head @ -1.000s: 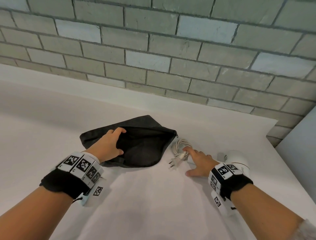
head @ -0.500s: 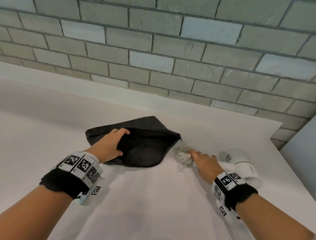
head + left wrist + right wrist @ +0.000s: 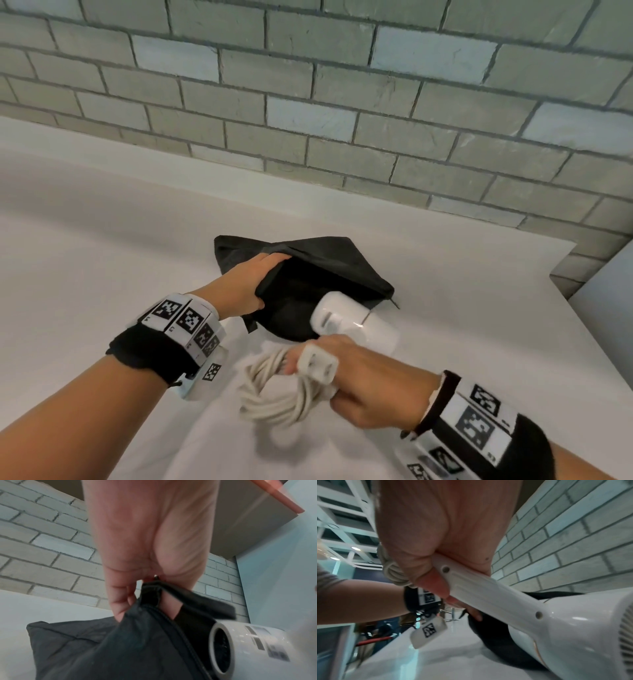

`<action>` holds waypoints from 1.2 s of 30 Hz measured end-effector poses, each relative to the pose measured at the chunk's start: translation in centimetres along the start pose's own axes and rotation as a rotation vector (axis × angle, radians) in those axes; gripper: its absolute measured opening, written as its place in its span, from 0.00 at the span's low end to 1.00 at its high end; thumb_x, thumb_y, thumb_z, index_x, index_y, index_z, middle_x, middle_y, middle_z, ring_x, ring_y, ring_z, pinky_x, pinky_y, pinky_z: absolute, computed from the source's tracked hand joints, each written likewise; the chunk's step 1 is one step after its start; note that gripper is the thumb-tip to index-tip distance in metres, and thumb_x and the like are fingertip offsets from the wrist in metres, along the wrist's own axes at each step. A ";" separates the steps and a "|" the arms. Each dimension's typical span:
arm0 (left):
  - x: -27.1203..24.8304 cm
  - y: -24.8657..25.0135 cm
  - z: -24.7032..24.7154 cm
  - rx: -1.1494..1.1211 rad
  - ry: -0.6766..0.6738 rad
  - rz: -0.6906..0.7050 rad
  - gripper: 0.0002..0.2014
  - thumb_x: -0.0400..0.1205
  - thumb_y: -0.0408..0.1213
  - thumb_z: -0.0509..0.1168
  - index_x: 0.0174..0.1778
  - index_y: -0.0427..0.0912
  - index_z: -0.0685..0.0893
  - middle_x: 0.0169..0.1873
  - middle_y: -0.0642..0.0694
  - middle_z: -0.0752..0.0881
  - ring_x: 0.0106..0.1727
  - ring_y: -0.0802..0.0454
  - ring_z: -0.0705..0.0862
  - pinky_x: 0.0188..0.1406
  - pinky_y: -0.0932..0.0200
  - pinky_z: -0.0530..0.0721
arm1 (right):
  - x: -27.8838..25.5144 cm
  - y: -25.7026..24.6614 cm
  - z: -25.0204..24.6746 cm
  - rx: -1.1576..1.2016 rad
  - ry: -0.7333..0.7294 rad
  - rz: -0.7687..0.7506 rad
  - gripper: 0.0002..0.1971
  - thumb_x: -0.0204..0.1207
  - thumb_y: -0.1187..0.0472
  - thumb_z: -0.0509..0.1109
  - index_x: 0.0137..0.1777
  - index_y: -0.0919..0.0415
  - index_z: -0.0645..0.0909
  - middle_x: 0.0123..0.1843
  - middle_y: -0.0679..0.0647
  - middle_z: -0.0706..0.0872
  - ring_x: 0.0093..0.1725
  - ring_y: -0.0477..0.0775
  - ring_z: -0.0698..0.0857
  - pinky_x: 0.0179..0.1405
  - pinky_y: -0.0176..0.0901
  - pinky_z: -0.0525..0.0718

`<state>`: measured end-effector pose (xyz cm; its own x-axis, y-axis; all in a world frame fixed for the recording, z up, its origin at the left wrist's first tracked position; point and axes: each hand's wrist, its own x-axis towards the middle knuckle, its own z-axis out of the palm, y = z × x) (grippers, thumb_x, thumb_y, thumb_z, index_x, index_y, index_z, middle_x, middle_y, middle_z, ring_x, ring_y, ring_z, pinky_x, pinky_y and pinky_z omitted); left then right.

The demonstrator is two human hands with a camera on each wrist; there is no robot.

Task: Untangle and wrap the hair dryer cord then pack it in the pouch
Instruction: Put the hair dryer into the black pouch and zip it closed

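Note:
A black fabric pouch [image 3: 308,260] lies on the white counter, mouth held wide. My left hand [image 3: 255,282] grips its upper edge, fingers over the rim and thumb inside; the left wrist view shows the fingers [image 3: 120,601] pinching the pouch [image 3: 102,649]. My right hand [image 3: 363,380] grips the white hair dryer's handle [image 3: 471,585] together with the coiled off-white cord [image 3: 274,394] and its plug [image 3: 317,365]. The dryer's barrel [image 3: 346,320] points into the pouch mouth, nozzle [image 3: 221,647] at the opening. The cord bundle [image 3: 390,569] hangs beside my thumb.
The white counter [image 3: 102,274] runs to a grey brick wall [image 3: 342,120] at the back. Its right edge [image 3: 582,308] ends beside a pale blue panel [image 3: 609,291]. A shelf with an orange edge [image 3: 274,496] hangs above.
My right hand has picked up the cord bundle and the dryer from the counter and brought the dryer's barrel to the pouch mouth. My left hand has lifted the pouch's edge higher.

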<state>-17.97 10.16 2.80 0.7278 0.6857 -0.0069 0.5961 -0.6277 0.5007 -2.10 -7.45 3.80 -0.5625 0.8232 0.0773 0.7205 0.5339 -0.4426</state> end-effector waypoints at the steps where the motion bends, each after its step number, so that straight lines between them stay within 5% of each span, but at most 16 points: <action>1: -0.1 0.1 0.1 -0.001 -0.007 0.018 0.43 0.70 0.23 0.68 0.78 0.51 0.57 0.76 0.47 0.65 0.75 0.46 0.68 0.72 0.56 0.68 | 0.6 -0.7 0.1 0.014 0.005 -0.036 0.27 0.64 0.74 0.59 0.65 0.57 0.69 0.56 0.56 0.80 0.53 0.58 0.77 0.61 0.54 0.73; 5: -0.6 -0.1 0.4 -0.051 -0.028 0.147 0.42 0.69 0.23 0.68 0.76 0.55 0.60 0.74 0.50 0.68 0.74 0.51 0.68 0.72 0.61 0.66 | 2.9 -0.1 0.2 -0.026 0.057 -0.024 0.26 0.64 0.75 0.60 0.64 0.60 0.70 0.55 0.57 0.79 0.53 0.61 0.78 0.59 0.58 0.74; 8: -1.1 -0.4 0.0 -0.078 0.022 0.196 0.39 0.71 0.25 0.69 0.73 0.60 0.63 0.66 0.56 0.68 0.68 0.58 0.70 0.62 0.77 0.69 | 3.5 2.2 -0.4 -0.057 0.105 0.099 0.23 0.66 0.71 0.60 0.63 0.60 0.71 0.55 0.55 0.79 0.53 0.58 0.78 0.59 0.56 0.76; 11: -1.6 0.1 -0.1 -0.070 0.041 0.230 0.35 0.72 0.23 0.67 0.75 0.49 0.66 0.65 0.51 0.69 0.66 0.56 0.72 0.58 0.78 0.72 | 3.5 3.9 -1.1 -0.081 0.183 0.200 0.23 0.69 0.64 0.57 0.66 0.57 0.69 0.57 0.54 0.79 0.55 0.53 0.77 0.61 0.50 0.75; 16: -1.4 1.2 0.7 -0.094 0.125 0.232 0.35 0.70 0.19 0.63 0.75 0.41 0.68 0.67 0.47 0.70 0.64 0.60 0.70 0.57 0.87 0.63 | 4.4 4.8 -1.2 -0.119 0.253 0.322 0.28 0.67 0.74 0.59 0.67 0.56 0.66 0.56 0.54 0.78 0.52 0.56 0.77 0.58 0.46 0.73; 19: -1.4 1.0 0.9 -0.126 0.214 0.221 0.35 0.67 0.16 0.59 0.73 0.39 0.70 0.68 0.46 0.71 0.69 0.55 0.71 0.61 0.86 0.63 | 4.7 4.7 -1.5 -0.124 0.226 0.341 0.23 0.69 0.75 0.58 0.64 0.62 0.67 0.56 0.59 0.78 0.54 0.59 0.76 0.55 0.40 0.66; 25: -2.7 1.7 1.2 -0.244 0.442 0.254 0.30 0.68 0.13 0.55 0.65 0.37 0.80 0.61 0.52 0.76 0.62 0.63 0.75 0.60 0.80 0.70 | 5.8 5.2 -1.4 -0.133 0.235 0.382 0.27 0.71 0.73 0.59 0.71 0.61 0.62 0.61 0.60 0.77 0.60 0.60 0.75 0.66 0.50 0.71; 27: -3.2 2.0 1.4 -0.298 0.516 0.197 0.27 0.68 0.14 0.57 0.60 0.39 0.81 0.55 0.51 0.78 0.53 0.70 0.77 0.53 0.78 0.74 | 6.1 5.3 -1.6 -0.160 0.243 0.407 0.26 0.71 0.73 0.59 0.71 0.64 0.62 0.60 0.61 0.76 0.59 0.60 0.74 0.65 0.47 0.69; 30: -3.3 1.8 1.2 -0.432 0.654 -0.045 0.20 0.70 0.17 0.62 0.50 0.45 0.75 0.43 0.51 0.78 0.37 0.62 0.77 0.38 0.75 0.76 | 6.5 5.2 -1.6 -0.195 0.252 0.398 0.27 0.71 0.74 0.60 0.71 0.63 0.63 0.60 0.60 0.76 0.59 0.59 0.75 0.65 0.48 0.69; 32: -3.0 1.7 0.8 -0.474 0.633 -0.187 0.15 0.71 0.20 0.65 0.41 0.47 0.77 0.35 0.53 0.78 0.32 0.60 0.75 0.34 0.74 0.75 | 6.8 5.2 -1.0 -0.243 0.236 0.397 0.27 0.71 0.75 0.59 0.71 0.60 0.63 0.60 0.58 0.76 0.58 0.59 0.74 0.66 0.49 0.69; 34: -2.9 2.2 0.7 -0.453 0.580 -0.155 0.18 0.71 0.19 0.64 0.30 0.50 0.76 0.30 0.54 0.77 0.29 0.60 0.74 0.31 0.77 0.74 | 6.8 5.2 -0.5 -0.271 0.264 0.426 0.28 0.71 0.76 0.59 0.70 0.58 0.63 0.59 0.57 0.75 0.58 0.58 0.74 0.67 0.48 0.68; 36: -3.3 2.9 0.6 -0.493 0.563 -0.093 0.20 0.71 0.18 0.63 0.29 0.51 0.74 0.28 0.54 0.76 0.27 0.60 0.74 0.30 0.76 0.74 | 6.9 5.4 -0.6 -0.276 0.299 0.440 0.29 0.70 0.77 0.59 0.70 0.58 0.63 0.58 0.57 0.75 0.57 0.58 0.74 0.67 0.47 0.67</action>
<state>-18.43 5.91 3.77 0.3201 0.8954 0.3095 0.3296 -0.4116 0.8497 -1.81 1.24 2.48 -0.0781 0.9756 0.2050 0.9610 0.1284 -0.2449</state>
